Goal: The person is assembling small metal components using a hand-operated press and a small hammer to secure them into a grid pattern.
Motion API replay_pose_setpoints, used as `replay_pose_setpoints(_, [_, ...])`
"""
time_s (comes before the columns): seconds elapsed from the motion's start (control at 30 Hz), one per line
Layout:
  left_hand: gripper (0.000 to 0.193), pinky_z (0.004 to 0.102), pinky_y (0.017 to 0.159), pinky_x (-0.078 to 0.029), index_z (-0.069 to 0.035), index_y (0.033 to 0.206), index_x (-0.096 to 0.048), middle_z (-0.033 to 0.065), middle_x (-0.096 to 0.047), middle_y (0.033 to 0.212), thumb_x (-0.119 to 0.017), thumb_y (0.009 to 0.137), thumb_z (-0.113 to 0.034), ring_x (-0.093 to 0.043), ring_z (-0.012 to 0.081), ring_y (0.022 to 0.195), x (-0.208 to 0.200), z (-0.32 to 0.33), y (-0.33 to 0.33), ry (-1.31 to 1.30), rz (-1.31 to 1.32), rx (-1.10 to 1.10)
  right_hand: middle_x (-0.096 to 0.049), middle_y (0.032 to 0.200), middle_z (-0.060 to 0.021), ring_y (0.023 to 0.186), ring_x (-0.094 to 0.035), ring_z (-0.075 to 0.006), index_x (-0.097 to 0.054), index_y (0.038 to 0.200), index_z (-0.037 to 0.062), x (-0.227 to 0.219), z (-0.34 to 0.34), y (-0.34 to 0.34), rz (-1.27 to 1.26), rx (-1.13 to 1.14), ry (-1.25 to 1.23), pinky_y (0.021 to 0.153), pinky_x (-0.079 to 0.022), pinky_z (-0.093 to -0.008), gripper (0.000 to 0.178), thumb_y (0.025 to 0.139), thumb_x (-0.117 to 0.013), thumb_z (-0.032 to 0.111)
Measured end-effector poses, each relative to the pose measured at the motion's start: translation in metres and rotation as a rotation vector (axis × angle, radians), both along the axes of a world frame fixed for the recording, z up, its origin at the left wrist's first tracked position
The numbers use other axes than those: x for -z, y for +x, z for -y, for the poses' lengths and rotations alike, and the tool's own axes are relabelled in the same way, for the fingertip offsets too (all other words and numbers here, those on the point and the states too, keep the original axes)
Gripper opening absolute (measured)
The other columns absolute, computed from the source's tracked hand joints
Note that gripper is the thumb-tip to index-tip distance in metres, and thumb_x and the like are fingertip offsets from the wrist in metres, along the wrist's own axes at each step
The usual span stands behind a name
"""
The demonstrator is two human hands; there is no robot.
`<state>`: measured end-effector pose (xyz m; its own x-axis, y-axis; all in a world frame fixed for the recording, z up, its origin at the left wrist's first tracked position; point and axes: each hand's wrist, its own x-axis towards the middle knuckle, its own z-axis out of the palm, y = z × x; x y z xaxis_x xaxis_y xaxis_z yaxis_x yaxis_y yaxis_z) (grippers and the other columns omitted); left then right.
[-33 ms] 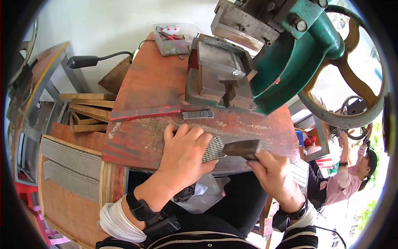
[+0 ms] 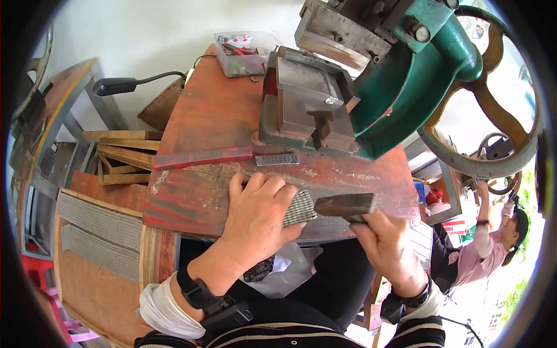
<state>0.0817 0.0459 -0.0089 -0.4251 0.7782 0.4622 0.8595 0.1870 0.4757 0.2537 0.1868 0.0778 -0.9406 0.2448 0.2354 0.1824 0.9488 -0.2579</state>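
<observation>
My left hand [image 2: 255, 211] is closed over a grey block of small ridged metal pieces in rows [image 2: 299, 209], pressing it down near the table's front edge. Much of the block is hidden under the palm. In my right hand [image 2: 386, 246] is a hammer [image 2: 346, 205] with a dark, tapered metal head, its handle covered by my fingers. The hammer head hangs just right of the block, close to its right end, with a small gap. Beyond my left hand lie a short strip of similar metal pieces [image 2: 277, 159] and a long red bar [image 2: 203, 157].
A green press [image 2: 400, 98] with a large handwheel [image 2: 464, 168] and a metal vise bed [image 2: 307, 110] fills the back right. A plastic box of tools [image 2: 261, 62] stands behind. Left are a wooden tray [image 2: 87, 275] of metal strips and stacked wooden frames [image 2: 125, 156]. Another person [image 2: 484, 252] works far right.
My right hand and the hammer have shifted slightly to the right, away from the block. The left hand stays in place.
</observation>
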Motion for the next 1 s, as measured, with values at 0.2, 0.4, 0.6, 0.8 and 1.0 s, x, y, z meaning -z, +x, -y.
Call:
replay_pose_setpoints(0.2, [0.055, 0.048, 0.097, -0.033, -0.006, 0.108, -0.065, 0.0057, -0.059, 0.105, -0.085, 0.063, -0.03, -0.052, 0.0278, 0.104, -0.002, 0.002, 0.001, -0.005, 0.003, -0.002, -0.063, 0.074, -0.0142, 0.062, -0.065, -0.0344, -0.064, 0.117, 0.0051, 0.003, 0.004, 0.005, -0.141, -0.019, -0.097, 0.055, -0.051, -0.038, 0.035, 0.083, -0.073, 0.007])
replay_pose_setpoints(0.4, [0.054, 0.0479, 0.097, -0.033, -0.006, 0.108, -0.065, 0.006, -0.059, 0.105, -0.084, 0.064, -0.03, -0.052, 0.0274, 0.104, -0.002, 0.001, 0.001, -0.014, 0.005, -0.003, -0.063, 0.072, -0.0143, 0.06, -0.064, -0.0334, -0.063, 0.114, 0.0056, 0.002, 0.003, 0.003, -0.005, 0.005, 0.015, 0.052, -0.051, -0.0404, 0.035, 0.082, -0.075, 0.013])
replay_pose_setpoints(0.6, [0.053, 0.0477, 0.097, -0.033, -0.007, 0.108, -0.065, 0.0059, -0.059, 0.106, -0.084, 0.065, -0.03, -0.051, 0.0268, 0.104, 0.0, 0.001, 0.0, -0.011, 0.006, 0.006, -0.062, 0.072, -0.0131, 0.06, -0.064, -0.0325, -0.064, 0.115, 0.0063, 0.014, 0.003, 0.003, -0.072, -0.034, -0.014, 0.051, -0.051, -0.0394, 0.036, 0.082, -0.076, 0.012])
replay_pose_setpoints(0.8, [0.054, 0.0478, 0.098, -0.033, -0.007, 0.109, -0.065, 0.0054, -0.058, 0.105, -0.084, 0.064, -0.031, -0.052, 0.0264, 0.104, 0.0, 0.001, 0.001, -0.022, -0.001, -0.011, -0.061, 0.072, -0.0108, 0.057, -0.063, -0.0303, -0.064, 0.119, 0.0087, 0.003, 0.012, 0.003, -0.06, -0.048, 0.083, 0.05, -0.05, -0.0389, 0.043, 0.079, -0.077, 0.012])
replay_pose_setpoints(1.0, [0.054, 0.0482, 0.099, -0.033, -0.007, 0.109, -0.065, 0.0053, -0.059, 0.105, -0.084, 0.064, -0.031, -0.052, 0.0262, 0.104, 0.002, 0.002, 0.001, -0.015, -0.01, -0.023, -0.056, 0.07, -0.007, 0.057, -0.061, -0.0261, -0.064, 0.12, 0.0077, -0.01, 0.02, 0.002, -0.097, -0.047, 0.209, 0.051, -0.05, -0.0368, 0.046, 0.077, -0.079, 0.014])
